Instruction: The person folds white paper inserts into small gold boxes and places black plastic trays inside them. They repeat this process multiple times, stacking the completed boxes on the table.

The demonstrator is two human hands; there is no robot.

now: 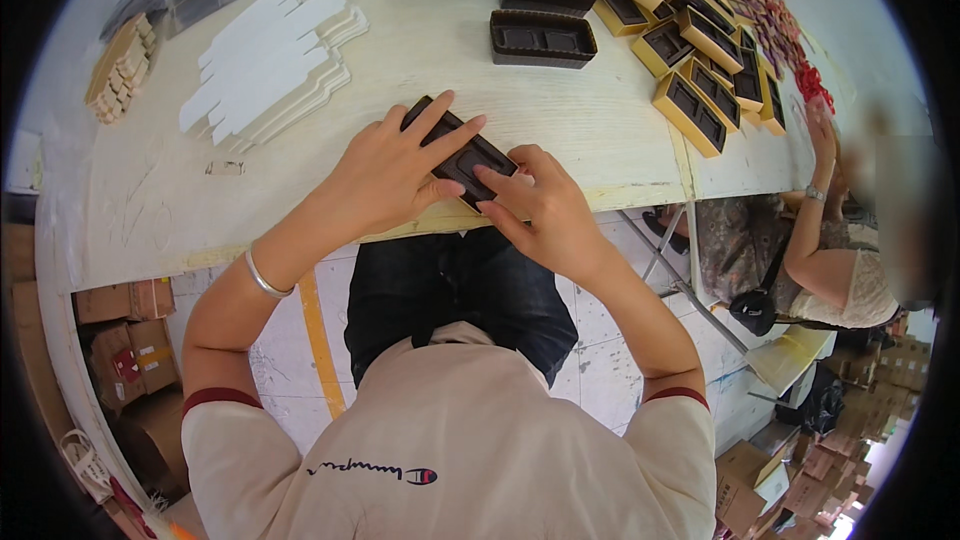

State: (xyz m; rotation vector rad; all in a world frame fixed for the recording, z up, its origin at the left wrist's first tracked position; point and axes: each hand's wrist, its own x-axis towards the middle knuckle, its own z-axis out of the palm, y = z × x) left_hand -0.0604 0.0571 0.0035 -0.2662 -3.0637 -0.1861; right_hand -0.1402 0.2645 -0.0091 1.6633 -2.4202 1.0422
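Observation:
A narrow box with a dark moulded insert (466, 162) lies slantwise near the front edge of the table. Across its left part my left hand (395, 165) is laid, thumb on the near side and fingers reaching over to the far side, gripping it. My right hand (545, 205) closes around the box's right end, with a fingertip pressed on the insert and the thumb at the near side. The covered parts of the box are hidden under my fingers.
Flat white card blanks (265, 65) are stacked at left, beside small tan pieces (122, 68). Dark trays (543, 38) stand at the back; gold boxes with dark inserts (690, 105) are piled at right. A co-worker's hand (822, 135) touches red ribbon (812, 83).

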